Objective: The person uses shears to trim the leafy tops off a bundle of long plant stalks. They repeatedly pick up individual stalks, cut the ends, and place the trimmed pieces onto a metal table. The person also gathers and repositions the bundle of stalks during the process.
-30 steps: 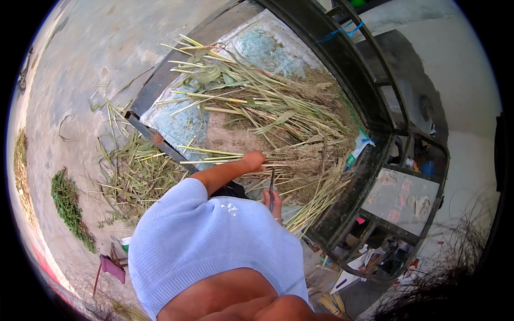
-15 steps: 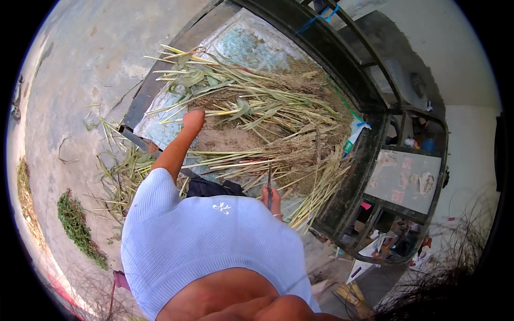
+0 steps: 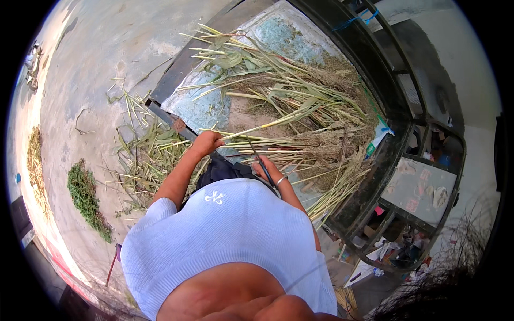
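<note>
My left hand (image 3: 208,143) is closed round the pale cut end of a long plant stalk (image 3: 262,127) with green leaves. The stalk stretches to the right across the pile. My right hand (image 3: 267,170) grips a thin dark knife (image 3: 254,148), its blade pointing up beside the stalk; I cannot tell whether they touch. A heap of similar stalks (image 3: 289,80) with brownish, feathery seed heads lies beyond my hands on a pale blue and white sheet (image 3: 276,32). Nearer to me, more stalks (image 3: 289,145) lie side by side, seed heads to the right.
The sheet covers a dark metal truck bed with a rail (image 3: 399,48) on the right and a metal edge (image 3: 171,120) near my left forearm. Leaf and stem scraps (image 3: 152,160) litter the ground at left. Beyond them lies a green plant heap (image 3: 85,198). Clutter fills the frame (image 3: 407,243) at right.
My left hand has come nearer to me, drawing the stalk along. My right hand has moved up with the knife, whose blade is now beside the stalk. The view has shifted left.
</note>
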`<move>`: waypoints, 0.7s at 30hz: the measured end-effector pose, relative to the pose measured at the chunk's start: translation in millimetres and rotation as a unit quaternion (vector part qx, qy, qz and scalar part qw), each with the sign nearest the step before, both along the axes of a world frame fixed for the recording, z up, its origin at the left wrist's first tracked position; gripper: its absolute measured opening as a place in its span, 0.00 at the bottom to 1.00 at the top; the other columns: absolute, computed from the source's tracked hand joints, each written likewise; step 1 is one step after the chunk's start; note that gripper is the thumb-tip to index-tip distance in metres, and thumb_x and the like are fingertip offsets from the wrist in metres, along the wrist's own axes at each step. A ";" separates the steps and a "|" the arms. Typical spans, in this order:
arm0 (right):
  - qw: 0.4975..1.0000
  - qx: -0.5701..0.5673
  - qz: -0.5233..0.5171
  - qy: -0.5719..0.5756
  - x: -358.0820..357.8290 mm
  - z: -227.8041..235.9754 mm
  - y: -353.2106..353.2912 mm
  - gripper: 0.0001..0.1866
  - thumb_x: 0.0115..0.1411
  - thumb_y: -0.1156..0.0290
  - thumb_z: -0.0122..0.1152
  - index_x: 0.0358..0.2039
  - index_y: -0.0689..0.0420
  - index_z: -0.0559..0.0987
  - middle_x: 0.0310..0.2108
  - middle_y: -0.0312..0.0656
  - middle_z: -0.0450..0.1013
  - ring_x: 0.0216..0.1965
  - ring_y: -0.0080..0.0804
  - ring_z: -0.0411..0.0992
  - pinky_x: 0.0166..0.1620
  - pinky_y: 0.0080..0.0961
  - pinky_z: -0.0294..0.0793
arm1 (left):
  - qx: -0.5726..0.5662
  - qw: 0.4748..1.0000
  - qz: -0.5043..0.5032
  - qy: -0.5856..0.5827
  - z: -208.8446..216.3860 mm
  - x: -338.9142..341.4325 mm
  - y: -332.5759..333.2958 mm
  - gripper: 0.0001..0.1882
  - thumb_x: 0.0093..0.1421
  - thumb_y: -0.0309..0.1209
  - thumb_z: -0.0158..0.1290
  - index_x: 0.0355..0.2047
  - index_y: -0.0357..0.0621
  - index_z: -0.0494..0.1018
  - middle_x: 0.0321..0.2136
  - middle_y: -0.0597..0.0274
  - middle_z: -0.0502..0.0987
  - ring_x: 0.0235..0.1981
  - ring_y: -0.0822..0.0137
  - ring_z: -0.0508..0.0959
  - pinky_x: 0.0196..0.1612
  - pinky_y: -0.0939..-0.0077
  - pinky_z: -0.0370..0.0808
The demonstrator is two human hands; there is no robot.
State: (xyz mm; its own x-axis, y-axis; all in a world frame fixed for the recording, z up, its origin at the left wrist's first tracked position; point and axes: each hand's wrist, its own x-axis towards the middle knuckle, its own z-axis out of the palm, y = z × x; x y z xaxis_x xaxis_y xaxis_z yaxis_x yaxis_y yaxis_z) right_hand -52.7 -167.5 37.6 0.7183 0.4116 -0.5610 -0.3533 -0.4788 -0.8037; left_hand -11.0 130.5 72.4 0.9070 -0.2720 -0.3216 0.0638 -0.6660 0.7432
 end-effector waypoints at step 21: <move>0.984 -0.125 0.057 -0.117 18.2 36.7 26.6 0.20 0.51 0.53 0.59 0.22 0.61 0.73 0.17 0.46 0.68 0.20 0.36 0.67 0.26 0.29 0.66 | -0.049 0.994 -0.091 -0.025 -4.2 -64.5 63.5 0.09 0.46 0.33 0.56 0.23 0.40 0.71 0.20 0.49 0.70 0.23 0.47 0.70 0.25 0.62 0.66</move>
